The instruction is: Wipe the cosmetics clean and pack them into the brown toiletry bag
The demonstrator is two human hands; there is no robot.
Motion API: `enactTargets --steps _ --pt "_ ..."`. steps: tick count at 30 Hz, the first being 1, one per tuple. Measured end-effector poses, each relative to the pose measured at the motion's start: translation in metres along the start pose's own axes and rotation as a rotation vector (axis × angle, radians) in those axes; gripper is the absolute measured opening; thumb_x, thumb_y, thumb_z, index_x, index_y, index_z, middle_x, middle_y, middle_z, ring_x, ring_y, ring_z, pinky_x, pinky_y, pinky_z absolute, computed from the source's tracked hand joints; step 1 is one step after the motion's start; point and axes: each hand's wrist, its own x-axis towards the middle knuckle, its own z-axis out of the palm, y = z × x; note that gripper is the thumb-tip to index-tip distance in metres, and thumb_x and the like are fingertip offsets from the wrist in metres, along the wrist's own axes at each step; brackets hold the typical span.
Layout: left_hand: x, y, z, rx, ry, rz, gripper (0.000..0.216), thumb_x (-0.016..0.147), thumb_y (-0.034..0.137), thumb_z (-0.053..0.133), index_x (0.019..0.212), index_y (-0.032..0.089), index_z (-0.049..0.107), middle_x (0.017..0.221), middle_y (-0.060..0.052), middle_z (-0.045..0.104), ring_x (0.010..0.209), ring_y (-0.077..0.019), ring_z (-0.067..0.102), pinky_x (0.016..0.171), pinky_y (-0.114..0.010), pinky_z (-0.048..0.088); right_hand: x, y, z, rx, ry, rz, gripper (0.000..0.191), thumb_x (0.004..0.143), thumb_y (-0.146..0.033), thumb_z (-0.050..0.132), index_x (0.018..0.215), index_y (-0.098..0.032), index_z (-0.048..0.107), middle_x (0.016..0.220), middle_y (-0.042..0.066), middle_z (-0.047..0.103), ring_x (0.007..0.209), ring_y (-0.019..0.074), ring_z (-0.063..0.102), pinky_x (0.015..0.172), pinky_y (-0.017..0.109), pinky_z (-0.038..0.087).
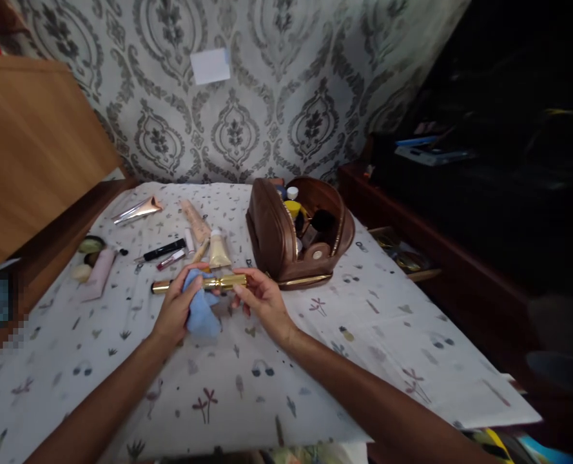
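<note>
The brown bag (272,225) stands on the bench (334,380), beyond and to one side of the right hand (267,301), its zipped mouth gaping upward. Inside, a white cap (292,193), a yellow item (292,207) and a dark rounded piece (321,220) show; the rest are packed too deep in shadow to name, and the bag's front wall hides their lower parts. The gold tube (232,281) is held level over the bench, just left of the bag: the right hand pinches its right end in the fingers, while the left hand (176,301) clasps it through a blue cloth (203,314) that hangs below. Another gold length with a dark end pokes out past the left hand; hand and cloth cover the middle, so whether it belongs to the same tube cannot be told. Just behind the hands stands a cream tube (219,251), with a black tube (164,249) lying to its left and a pink tube (99,274) farther left. At right, a low compartment (424,275) holds items lost in the gloom. Colourful things at the bottom edge are cut off, and a pixelated patch obscures the left edge.
</note>
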Motion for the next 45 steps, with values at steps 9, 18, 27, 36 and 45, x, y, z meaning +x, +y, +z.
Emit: enactTargets --steps 9,18,27,36,45 --pt "-0.003 -0.01 -0.007 0.179 -0.094 0.109 0.049 0.085 0.054 0.063 0.122 0.022 0.058 0.083 -0.001 0.067 0.074 -0.0196 0.063 0.067 -0.027 0.049 -0.001 0.006 -0.001 -0.052 -0.022 0.042 0.044 0.074 -0.056 0.076 0.092 -0.019 0.059 0.075 -0.002 0.067 0.049 0.0087 0.057 0.04 0.019 0.036" --pt "-0.002 -0.011 -0.006 0.473 -0.072 0.331 0.036 0.094 0.054 0.048 0.086 0.021 0.062 0.077 0.0 0.058 0.07 -0.0181 0.053 0.068 -0.027 0.042 -0.009 -0.003 0.004 -0.105 -0.05 0.035 0.042 0.077 -0.058 0.072 0.086 -0.019 0.059 0.064 -0.006 0.057 0.044 0.006 0.046 0.042 0.02 0.039" --pt "0.0 -0.01 -0.005 0.476 -0.036 0.259 0.051 0.089 0.067 0.046 0.073 0.02 0.057 0.07 0.0 0.058 0.069 -0.0197 0.054 0.068 -0.029 0.043 -0.007 0.001 0.005 0.024 -0.083 0.026 0.048 0.07 -0.048 0.081 0.102 -0.022 0.058 0.082 -0.002 0.064 0.06 0.0087 0.052 0.049 0.019 0.047" --pt "-0.003 -0.011 -0.003 0.542 -0.085 0.298 0.046 0.091 0.061 0.045 0.069 0.021 0.051 0.068 0.001 0.055 0.068 -0.0195 0.052 0.069 -0.031 0.042 -0.003 0.0 0.003 0.087 -0.056 0.035 0.046 0.064 -0.044 0.087 0.094 -0.021 0.062 0.078 -0.002 0.065 0.055 0.0087 0.051 0.044 0.019 0.043" --pt "-0.002 -0.013 -0.003 0.598 -0.065 0.347 0.038 0.093 0.053 0.045 0.076 0.021 0.055 0.069 0.002 0.054 0.067 -0.0178 0.053 0.066 -0.029 0.042 -0.004 -0.007 0.002 -0.171 0.085 -0.075 0.034 0.064 -0.039 0.083 0.08 -0.02 0.06 0.077 -0.001 0.062 0.072 0.0136 0.057 0.058 0.022 0.044"
